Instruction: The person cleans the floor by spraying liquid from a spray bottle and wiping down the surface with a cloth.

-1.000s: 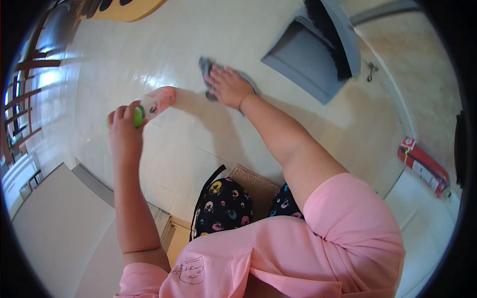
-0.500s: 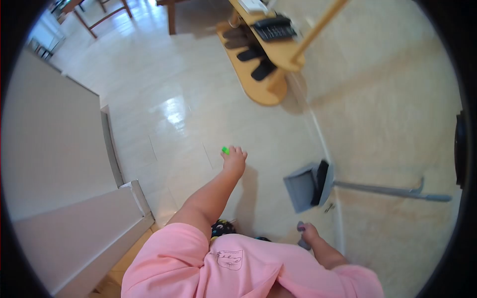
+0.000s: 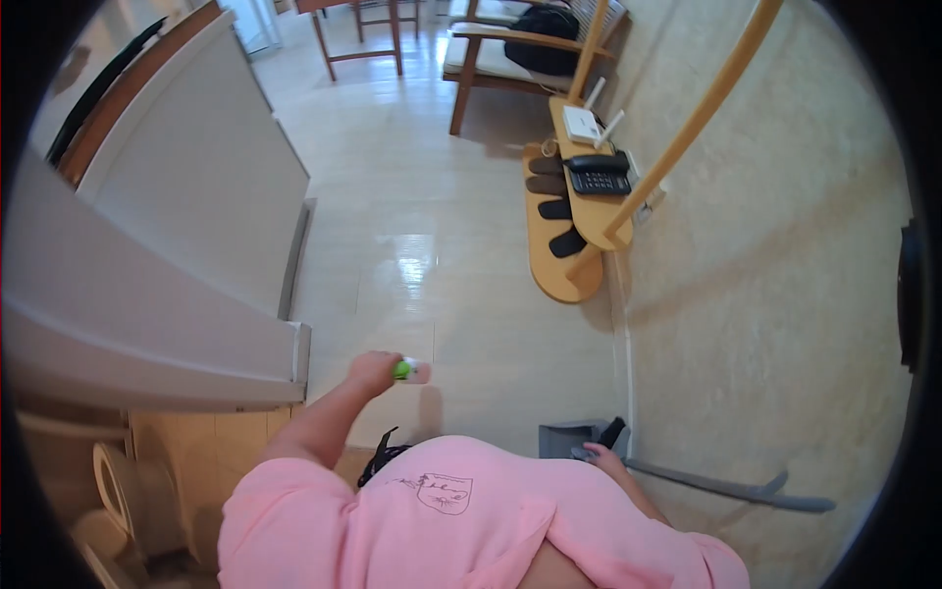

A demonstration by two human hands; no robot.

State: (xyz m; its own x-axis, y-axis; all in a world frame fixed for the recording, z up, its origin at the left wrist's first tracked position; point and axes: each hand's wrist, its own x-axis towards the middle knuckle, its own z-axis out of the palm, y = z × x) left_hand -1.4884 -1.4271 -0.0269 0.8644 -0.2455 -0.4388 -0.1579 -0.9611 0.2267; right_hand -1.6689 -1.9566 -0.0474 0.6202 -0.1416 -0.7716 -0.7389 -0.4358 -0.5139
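Note:
My left hand [image 3: 371, 372] is stretched out over the floor, its fingers closed around a small pale bottle [image 3: 418, 372] with a green top. Low on the right, my right hand [image 3: 607, 459] is closed on a small grey thing [image 3: 585, 454], possibly a cloth; its kind is too small to make out. Just beyond that hand lies a grey dustpan [image 3: 552, 444] with a dark brush head [image 3: 612, 432] in it. Their long grey handle [image 3: 731, 483] leans along the wall. My pink shirt fills the bottom of the view.
Ahead on the right stands a wooden rack [image 3: 567, 283] with dark footwear, a black telephone [image 3: 601, 175] and a white router [image 3: 581, 125]. Farther back is a wooden armchair [image 3: 469, 74] holding a black bag. White partitions [image 3: 196, 147] and a doorway with a toilet [image 3: 113, 481] are left.
The view has tilted up and turned, bringing in the armchair and toilet. My left hand has swung left, showing more of the bottle. My right hand now overlaps the dustpan's edge.

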